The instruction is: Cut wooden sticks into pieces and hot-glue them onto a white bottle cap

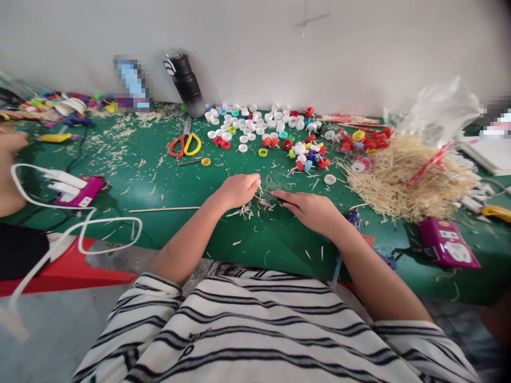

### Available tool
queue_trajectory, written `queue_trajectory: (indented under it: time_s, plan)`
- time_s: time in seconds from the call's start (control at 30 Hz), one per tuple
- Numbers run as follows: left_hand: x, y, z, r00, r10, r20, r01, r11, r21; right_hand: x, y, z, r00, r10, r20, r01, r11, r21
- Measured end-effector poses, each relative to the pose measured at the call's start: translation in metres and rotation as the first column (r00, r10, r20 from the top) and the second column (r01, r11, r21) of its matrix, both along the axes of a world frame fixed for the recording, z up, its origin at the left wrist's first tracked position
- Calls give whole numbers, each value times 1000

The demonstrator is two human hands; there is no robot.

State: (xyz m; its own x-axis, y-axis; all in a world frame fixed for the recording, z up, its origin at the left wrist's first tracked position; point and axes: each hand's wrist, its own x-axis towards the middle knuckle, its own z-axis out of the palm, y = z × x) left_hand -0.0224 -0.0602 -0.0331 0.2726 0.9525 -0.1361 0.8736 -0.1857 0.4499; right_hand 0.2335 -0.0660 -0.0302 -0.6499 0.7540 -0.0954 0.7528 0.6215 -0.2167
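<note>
Head view. Your left hand point(241, 190) is closed, thumb against curled fingers, on the end of a short pale stick point(260, 186). The stick sits about midway along the tabletop point(247, 244), nearer its front edge than its back. Your right hand point(313, 208) is closed round a thin dark tool point(267, 192), index finger stretched along it, the rest folded under (blade or not: too small to tell). That finger presumably steadies the tip, while the left pinch keeps the stick from turning.

Pose: your forearms come in over the front edge and converge, both hands low, fingertips facing with a narrow gap; likely chosen for fine control.

Shavings point(255, 205) lie directly below the gap, as if falling where the tool meets the wood. A long stick point(163, 209) runs left from your left forearm, roughly parallel to the front edge. White caps point(251, 125) and scissors point(186, 143) sit toward the back edge, probably to leave elbow room; the stick pile point(403, 181) is toward the right edge, within reach.
</note>
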Motion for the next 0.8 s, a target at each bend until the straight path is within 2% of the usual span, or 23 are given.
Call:
queue_trajectory:
  time_s: [0.23, 0.43, 0.8]
  plan:
    - [3, 0, -1, 1000, 8, 1, -8, 1000, -2, -1, 0, -1, 1000, -12, -10, 12, 1000, 8]
    - [6, 2, -3, 1000, 7, -22, -6, 998, 57, -7, -1, -3, 998, -55, 35, 53, 997, 49]
    - [1, 11, -16, 996, 23, 92, -28, 998, 62, -10, 0, -4, 994, -112, 4, 112, 992, -66]
